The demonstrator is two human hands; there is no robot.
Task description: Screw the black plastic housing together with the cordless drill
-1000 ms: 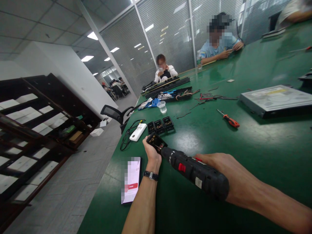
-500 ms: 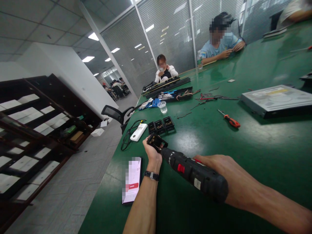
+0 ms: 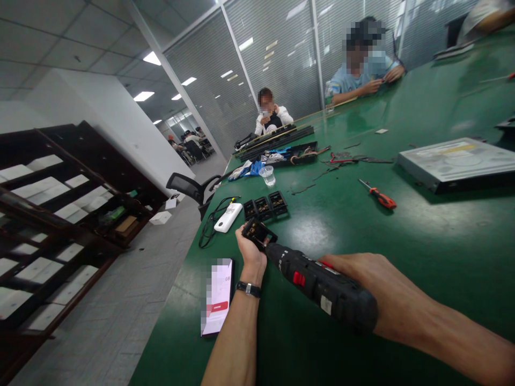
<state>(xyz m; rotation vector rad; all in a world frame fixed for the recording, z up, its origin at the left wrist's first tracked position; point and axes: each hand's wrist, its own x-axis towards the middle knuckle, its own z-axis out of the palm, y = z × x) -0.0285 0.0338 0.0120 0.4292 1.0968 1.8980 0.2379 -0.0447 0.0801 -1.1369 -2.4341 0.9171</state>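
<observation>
My left hand is closed round a small black plastic housing with brass-coloured metal parts inside, held just over the green table. In my right hand is a black cordless screwdriver with red switches. Its nose points into the housing's near right corner; whether the bit touches a screw I cannot tell. The fingers of my right hand are mostly hidden behind the tool. Just beyond the housing, similar black housings sit in a row on the table.
Left of my wrist lies a lit phone; farther off are a white power bank with a black cable and a clear plastic cup. An orange-black screwdriver and a flat metal drive are to the right. People sit across the table.
Both hands, the housing and the cordless screwdriver keep almost the same positions. The view has shifted very slightly, and the number on the phone screen has changed from 07 to 08.
</observation>
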